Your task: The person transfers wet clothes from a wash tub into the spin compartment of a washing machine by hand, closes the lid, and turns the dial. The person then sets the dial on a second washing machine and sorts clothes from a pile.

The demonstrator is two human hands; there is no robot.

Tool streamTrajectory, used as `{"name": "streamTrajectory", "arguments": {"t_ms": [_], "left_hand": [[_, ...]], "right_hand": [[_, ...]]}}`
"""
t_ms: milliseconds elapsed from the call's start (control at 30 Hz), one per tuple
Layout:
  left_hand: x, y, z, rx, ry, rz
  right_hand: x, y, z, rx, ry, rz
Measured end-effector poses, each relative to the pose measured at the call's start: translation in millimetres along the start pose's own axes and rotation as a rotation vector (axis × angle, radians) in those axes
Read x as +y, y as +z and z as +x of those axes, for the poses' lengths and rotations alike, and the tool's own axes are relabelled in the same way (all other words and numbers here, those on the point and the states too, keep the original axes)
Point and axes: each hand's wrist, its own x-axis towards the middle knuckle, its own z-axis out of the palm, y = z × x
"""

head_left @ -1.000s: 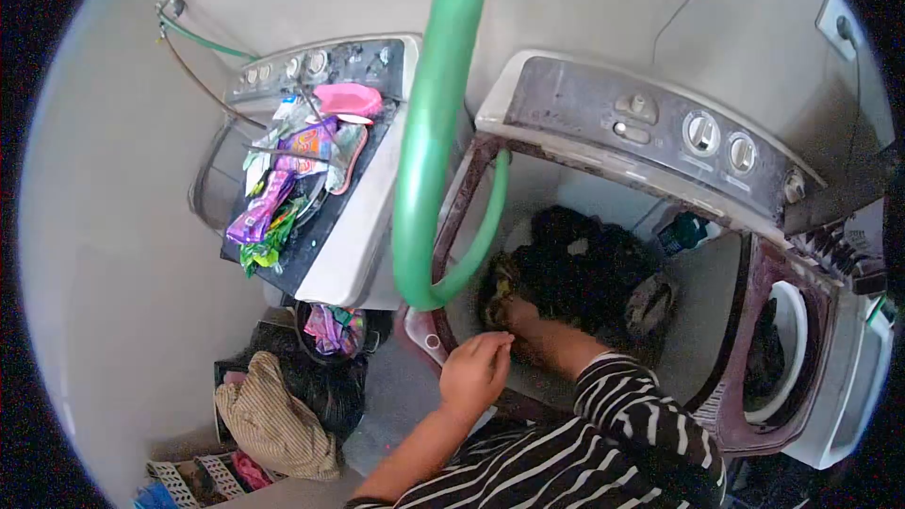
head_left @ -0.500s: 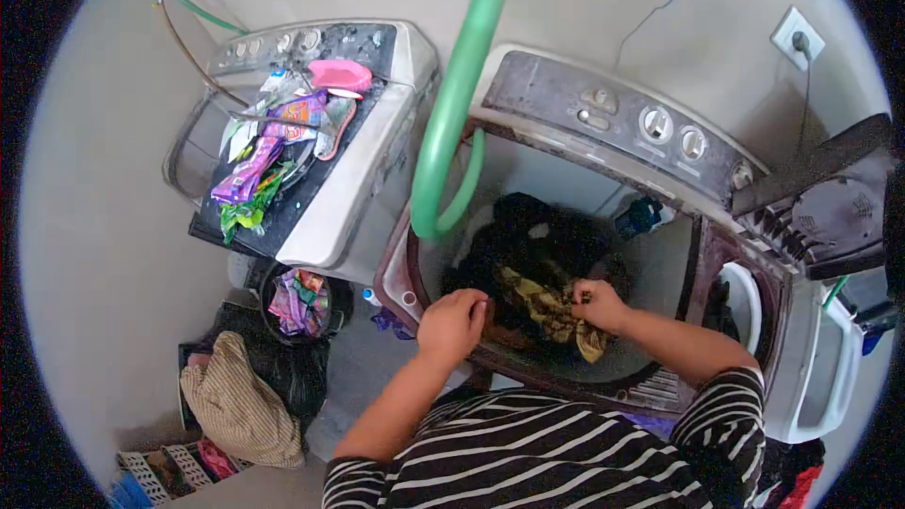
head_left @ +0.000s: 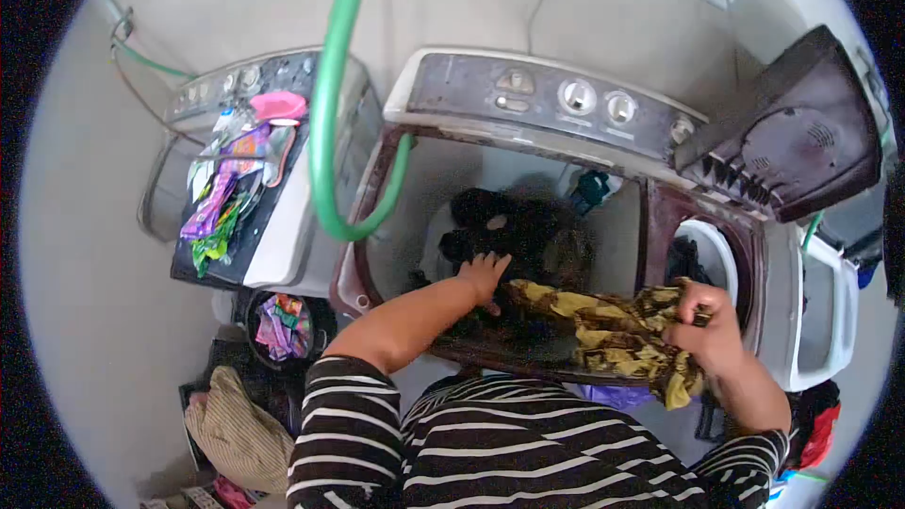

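My right hand (head_left: 709, 322) is closed round one end of a yellow and dark brown patterned cloth (head_left: 613, 325), over the divider and front rim of the washing machine. The cloth stretches left from that fist, its far end down in the wash tub (head_left: 415, 179). Inside the tub, my left hand (head_left: 485, 279) reaches in with fingers spread, close over dark wet clothes (head_left: 504, 221) and near the cloth's left end. Right of the wash tub sits the round spin tub (head_left: 721, 243), with dark fabric inside.
A green hose (head_left: 330, 113) hangs into the wash tub. The spin lid (head_left: 801, 137) stands raised at right. On the left, a second washing machine (head_left: 283, 245) carries detergent packets (head_left: 212, 207) and a pink brush (head_left: 279, 106). A bin of wrappers (head_left: 283, 325) stands below.
My right hand has pulled the patterned cloth up and rightward, stretching it out. My left hand has moved from the front rim into the tub. The head view has shifted right.
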Motion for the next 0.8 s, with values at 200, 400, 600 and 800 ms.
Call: {"name": "streamTrajectory", "arguments": {"t_ms": [200, 400, 600, 800], "left_hand": [[17, 13, 41, -0.044, 0.196, -0.269], [51, -66, -8, 0.016, 0.053, -0.483], [97, -99, -17, 0.298, 0.209, -0.841], [92, -27, 29, 0.069, -0.001, -0.852]], "right_hand": [[13, -47, -46, 0.363, 0.014, -0.086], [20, -108, -76, 0.677, -0.063, -0.118], [137, -220, -102, 0.617, 0.014, -0.503], [229, -192, -10, 0.447, 0.060, -0.864]]}}
